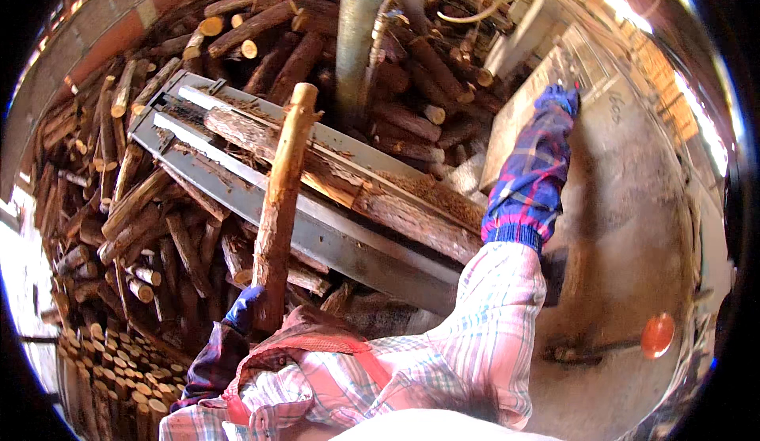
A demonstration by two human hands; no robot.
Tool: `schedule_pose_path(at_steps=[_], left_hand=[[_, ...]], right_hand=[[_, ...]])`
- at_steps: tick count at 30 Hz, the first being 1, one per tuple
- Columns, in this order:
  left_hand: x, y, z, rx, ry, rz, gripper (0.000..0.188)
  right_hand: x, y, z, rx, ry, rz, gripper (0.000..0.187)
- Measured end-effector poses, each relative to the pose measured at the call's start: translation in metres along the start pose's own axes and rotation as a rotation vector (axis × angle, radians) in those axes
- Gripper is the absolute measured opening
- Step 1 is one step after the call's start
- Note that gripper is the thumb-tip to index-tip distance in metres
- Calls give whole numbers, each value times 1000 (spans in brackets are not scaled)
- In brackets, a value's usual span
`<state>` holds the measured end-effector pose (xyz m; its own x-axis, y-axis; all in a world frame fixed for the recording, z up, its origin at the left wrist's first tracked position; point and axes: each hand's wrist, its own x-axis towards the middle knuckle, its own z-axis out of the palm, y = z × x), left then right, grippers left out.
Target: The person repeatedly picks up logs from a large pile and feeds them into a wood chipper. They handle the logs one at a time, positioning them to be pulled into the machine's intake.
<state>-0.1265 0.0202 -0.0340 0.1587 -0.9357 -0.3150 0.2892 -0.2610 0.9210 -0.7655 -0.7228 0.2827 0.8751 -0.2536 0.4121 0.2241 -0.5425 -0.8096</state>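
Observation:
My left hand (244, 308), in a blue glove, is closed around the lower end of a peeled-looking log (283, 195). This log stands tilted up across a grey metal trough (237, 184). In the trough lies another log (412, 223), with rough bark and loose bark scraps around it. My right arm reaches far out to the right, in a plaid sleeve cover. At its end my blue-gloved right hand (559, 100) is at the edge of a pale machine housing (526, 116), beside a small red spot. Its fingers are too small and blurred to make out.
Piles of loose logs (134, 203) lie left of and beyond the trough. A thick metal post (360, 37) rises behind it. Stacked cut ends (119, 370) show at lower left. A large worn metal cover (617, 243) with a red round knob (658, 336) fills the right.

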Motion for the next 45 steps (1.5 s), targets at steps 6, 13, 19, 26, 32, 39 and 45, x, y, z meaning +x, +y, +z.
schedule_pose_path(at_steps=[6,13,19,26,32,39,45], left_hand=[[-8,85,34,-131,-10,-342,54],[-4,59,12,-344,-153,-357,63],[16,50,6,-190,-300,-197,49],[14,22,-15,-428,-422,-367,51],[22,34,-4,-125,-446,-112,64],[73,61,-17,-83,-218,170,49],[55,99,-34,-531,163,196,41]], right_hand=[[33,89,64,-772,653,858,30],[117,37,85,-586,1150,567,36],[153,-2,206,494,1137,-66,43],[162,-20,664,59,561,738,36],[206,-8,761,946,966,575,58],[228,-23,759,760,583,576,64],[225,-35,820,-482,308,314,98]])
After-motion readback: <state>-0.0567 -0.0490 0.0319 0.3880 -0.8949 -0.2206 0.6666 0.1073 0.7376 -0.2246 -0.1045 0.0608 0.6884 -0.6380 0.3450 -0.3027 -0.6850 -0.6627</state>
